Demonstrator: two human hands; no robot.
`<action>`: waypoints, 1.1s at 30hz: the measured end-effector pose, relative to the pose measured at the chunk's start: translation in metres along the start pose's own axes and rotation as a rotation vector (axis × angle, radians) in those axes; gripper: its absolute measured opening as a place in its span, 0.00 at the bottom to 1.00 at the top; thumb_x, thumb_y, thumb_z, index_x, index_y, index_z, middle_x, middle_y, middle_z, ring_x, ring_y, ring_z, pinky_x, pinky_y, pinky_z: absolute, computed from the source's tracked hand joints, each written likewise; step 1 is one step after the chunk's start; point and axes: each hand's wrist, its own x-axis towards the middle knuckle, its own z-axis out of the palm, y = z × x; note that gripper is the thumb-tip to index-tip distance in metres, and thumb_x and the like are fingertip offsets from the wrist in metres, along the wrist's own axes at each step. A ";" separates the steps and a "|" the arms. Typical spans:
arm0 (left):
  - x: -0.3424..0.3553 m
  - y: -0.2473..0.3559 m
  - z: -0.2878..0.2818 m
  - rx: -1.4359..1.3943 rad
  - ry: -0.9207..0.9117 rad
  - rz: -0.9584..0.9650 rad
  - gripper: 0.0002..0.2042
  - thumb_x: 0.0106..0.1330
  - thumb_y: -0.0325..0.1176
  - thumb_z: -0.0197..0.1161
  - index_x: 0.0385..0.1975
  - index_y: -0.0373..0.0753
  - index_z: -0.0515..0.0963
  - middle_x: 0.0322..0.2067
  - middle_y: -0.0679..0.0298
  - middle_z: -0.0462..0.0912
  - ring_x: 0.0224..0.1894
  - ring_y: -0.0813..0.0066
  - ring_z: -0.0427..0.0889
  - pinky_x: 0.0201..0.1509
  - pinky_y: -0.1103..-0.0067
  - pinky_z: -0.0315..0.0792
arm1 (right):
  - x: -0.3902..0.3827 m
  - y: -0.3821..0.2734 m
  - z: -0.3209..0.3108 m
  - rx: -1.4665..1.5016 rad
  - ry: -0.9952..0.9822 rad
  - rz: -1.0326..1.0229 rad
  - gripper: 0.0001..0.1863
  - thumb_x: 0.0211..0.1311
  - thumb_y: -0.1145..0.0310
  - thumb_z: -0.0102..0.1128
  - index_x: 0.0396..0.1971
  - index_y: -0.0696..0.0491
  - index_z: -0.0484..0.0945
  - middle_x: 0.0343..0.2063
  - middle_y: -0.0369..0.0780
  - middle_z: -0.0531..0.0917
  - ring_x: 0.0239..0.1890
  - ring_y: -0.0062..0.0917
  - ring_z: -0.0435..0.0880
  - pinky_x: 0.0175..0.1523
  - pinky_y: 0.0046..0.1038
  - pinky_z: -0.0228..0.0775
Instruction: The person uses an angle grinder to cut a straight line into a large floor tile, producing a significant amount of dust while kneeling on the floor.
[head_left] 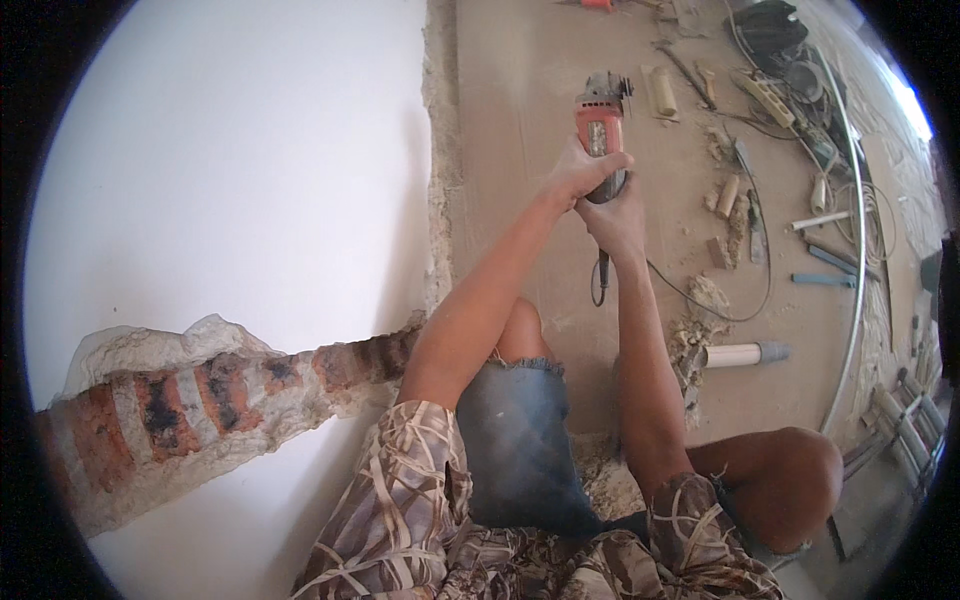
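Note:
Out in front of me I hold a red and black angle grinder with both hands, its head pointing away from me. My left hand is closed around its body from the left side. My right hand is wrapped round the rear handle, just below the left hand. A dark guard and what looks like a disc, seen nearly edge-on, are at the far end. The black cord hangs from the rear and loops off to the right.
To the left stands a white wall with a chased groove baring bricks. On the dusty floor at right lie a white pipe, rubble, a power strip, scattered tools and a long pale conduit. A folded ladder lies far right.

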 end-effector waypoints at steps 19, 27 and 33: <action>-0.060 -0.157 -0.101 0.053 0.264 -0.257 0.28 0.52 0.40 0.72 0.50 0.36 0.71 0.40 0.64 0.78 0.41 0.76 0.78 0.45 0.76 0.73 | -0.065 0.099 0.143 -0.089 -0.278 0.258 0.40 0.39 0.51 0.71 0.49 0.59 0.66 0.38 0.54 0.82 0.43 0.49 0.82 0.46 0.44 0.73; -0.039 -0.183 -0.123 0.106 0.253 -0.214 0.26 0.52 0.39 0.72 0.49 0.36 0.72 0.39 0.66 0.78 0.40 0.77 0.78 0.45 0.77 0.73 | -0.054 0.112 0.168 -0.042 -0.267 0.273 0.42 0.40 0.50 0.69 0.52 0.60 0.63 0.38 0.55 0.82 0.44 0.50 0.82 0.47 0.45 0.73; -0.037 -0.188 -0.126 0.061 0.275 -0.200 0.26 0.51 0.40 0.72 0.48 0.38 0.72 0.38 0.67 0.77 0.38 0.79 0.77 0.43 0.77 0.73 | -0.053 0.110 0.169 -0.010 -0.284 0.289 0.42 0.41 0.51 0.69 0.53 0.61 0.63 0.39 0.57 0.81 0.45 0.52 0.81 0.49 0.45 0.72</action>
